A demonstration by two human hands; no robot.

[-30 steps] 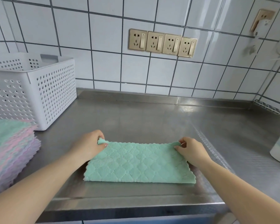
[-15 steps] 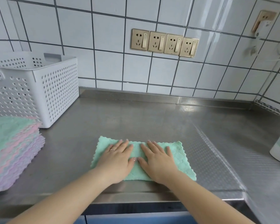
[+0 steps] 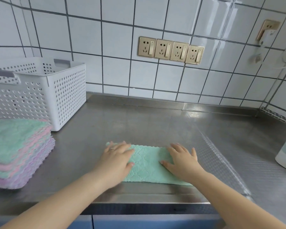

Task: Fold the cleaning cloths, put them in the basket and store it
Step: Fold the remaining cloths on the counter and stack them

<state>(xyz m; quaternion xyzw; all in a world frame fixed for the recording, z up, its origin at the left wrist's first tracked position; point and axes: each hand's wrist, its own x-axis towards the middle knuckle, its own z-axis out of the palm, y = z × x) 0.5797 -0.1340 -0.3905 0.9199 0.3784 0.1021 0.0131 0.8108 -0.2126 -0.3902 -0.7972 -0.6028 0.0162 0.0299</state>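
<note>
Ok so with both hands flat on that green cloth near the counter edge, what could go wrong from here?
The green cloth lies close to the front edge of the steel counter, so a stroke toward the body by the left hand or right hand could drag it off. The smooth steel may also let the fold slip open. The stack of cloths at the left looks uneven and could topple if an arm brushes it.

wall: white tiles [image 3: 116, 38] | four gold sockets [image 3: 171, 50] | steel counter [image 3: 155, 123] | blue cabinet fronts [image 3: 139, 222]
</note>
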